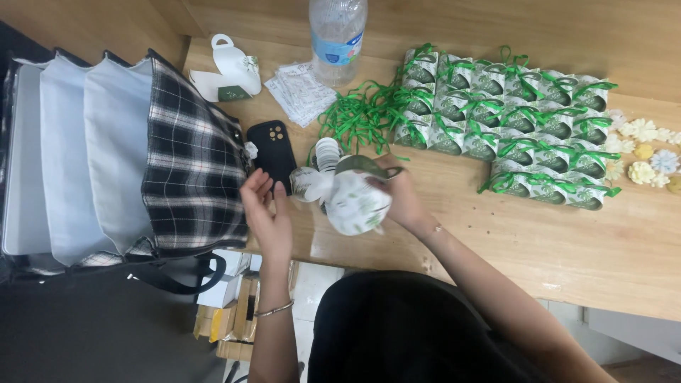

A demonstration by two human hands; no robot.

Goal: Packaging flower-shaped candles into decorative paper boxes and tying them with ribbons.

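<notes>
She is partway through shaping a small paper gift box [358,202], white card printed with green leaves, held just above the near edge of the wooden table [567,241]. Her right hand [403,195] has its fingers clamped around the box's right side and top, while the left hand [264,206] hovers just beside it with fingers apart and slightly curled, touching nothing that I can make out. By the look of it the box is at the folding stage (its scalloped flaps are up and loose), and closing it would call for the free hand to press those flaps together while the other keeps the body steady. Finished boxes [511,117] sit in tidy rows further back, each tied with glossy green ribbon; a loose tangle of the same ribbon [355,113] lies beside them. A black phone [272,152] rests flat near the left hand, next to a soft plaid cloth bag [191,156]. A clear plastic bottle [337,35] stands behind, and some pale paper flowers [649,152] lie at the far right.
</notes>
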